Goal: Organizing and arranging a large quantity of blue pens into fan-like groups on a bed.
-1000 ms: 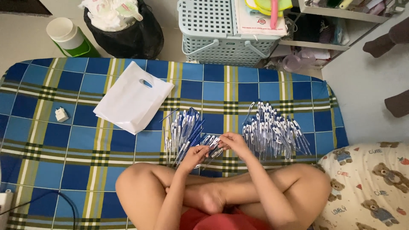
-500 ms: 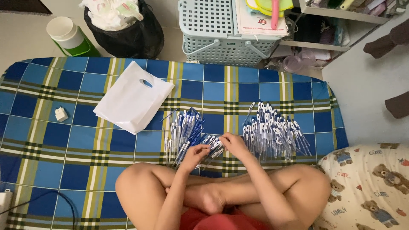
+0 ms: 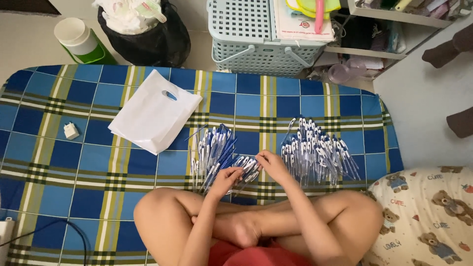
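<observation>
Your left hand (image 3: 224, 178) and right hand (image 3: 270, 162) pinch, apparently, a small bundle of pens (image 3: 246, 167); a loose grip risks spilling it into the left pen pile (image 3: 212, 152)

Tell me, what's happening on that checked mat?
A person sits cross-legged on a blue checked mat. The left hand and right hand together hold a small bundle of pens. One pen pile lies to its left, another pen pile to its right. A white plastic bag lies farther left.
</observation>
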